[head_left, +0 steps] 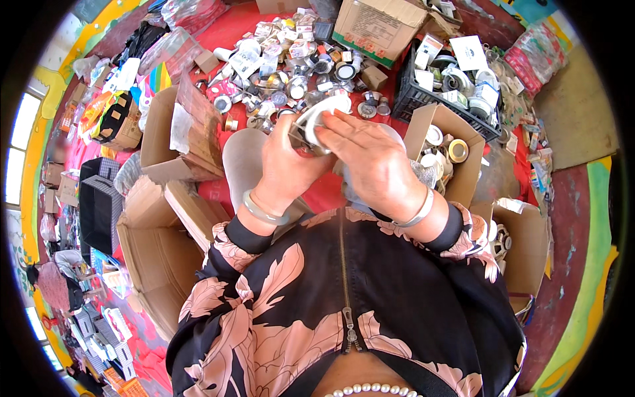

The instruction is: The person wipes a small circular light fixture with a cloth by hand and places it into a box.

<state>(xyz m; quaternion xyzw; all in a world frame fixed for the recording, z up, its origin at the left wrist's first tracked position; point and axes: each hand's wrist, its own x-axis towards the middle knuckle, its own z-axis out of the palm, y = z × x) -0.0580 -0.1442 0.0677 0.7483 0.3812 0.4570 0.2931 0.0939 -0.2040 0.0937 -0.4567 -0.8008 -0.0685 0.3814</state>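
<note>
Before my chest, both hands hold what looks like a downlight (325, 114), a round fitting with a white rim and a shiny metallic body, tilted up. My left hand (288, 161) is closed around its metallic side. The fingers of my right hand (380, 162) press together over the white rim, and the thumb is hidden. Beyond the hands, a pile of small lamp fittings (281, 76), silver, white and gold, lies on the red floor covering with small boxes among them.
At my right an open carton (473, 173) holds white and gold round fittings, with a black crate (395, 99) of fittings and boxes beyond it. Another carton (532, 248) stands closer. At my left are open cartons (149, 264) and black bins (99, 208). A large box (377, 30) stands at the back.
</note>
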